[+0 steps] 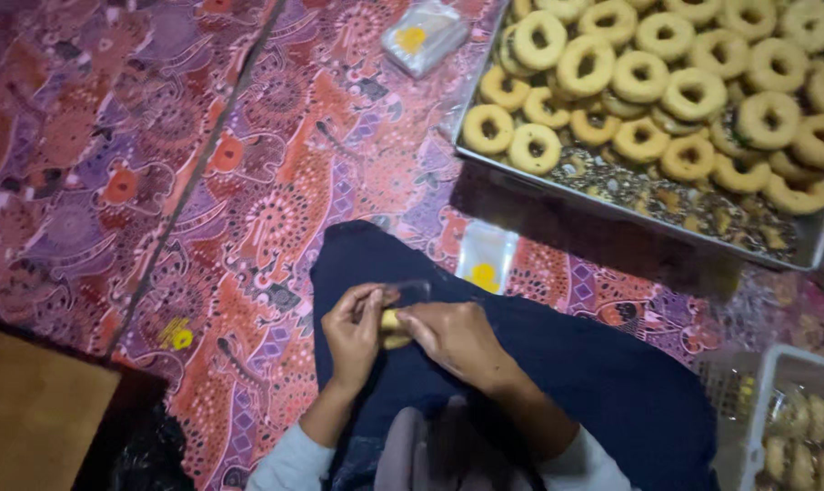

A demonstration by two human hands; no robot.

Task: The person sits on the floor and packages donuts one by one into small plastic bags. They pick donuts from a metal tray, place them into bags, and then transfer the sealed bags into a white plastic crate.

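A brown flat board [30, 414] lies at the lower left, on a red and purple patterned batik cloth [203, 182] that covers the floor. Over a dark navy fabric lap [567, 364], the left hand [356, 332] pinches a small clear plastic wrapper [410, 291] with thumb and fingers closed on it. Touching it, the right hand [453, 336] grips a pale yellow ring-shaped cookie [391, 323] between both hands, partly hidden. Just beyond the knee lies a clear empty packet with a yellow label [487, 259]; another lies farther up [424, 36]. A metal tray [612, 211] heaped with golden ring-shaped cookies [639, 77] stands upper right. A white plastic basket [780, 382] holding wrapped cookies sits lower right.
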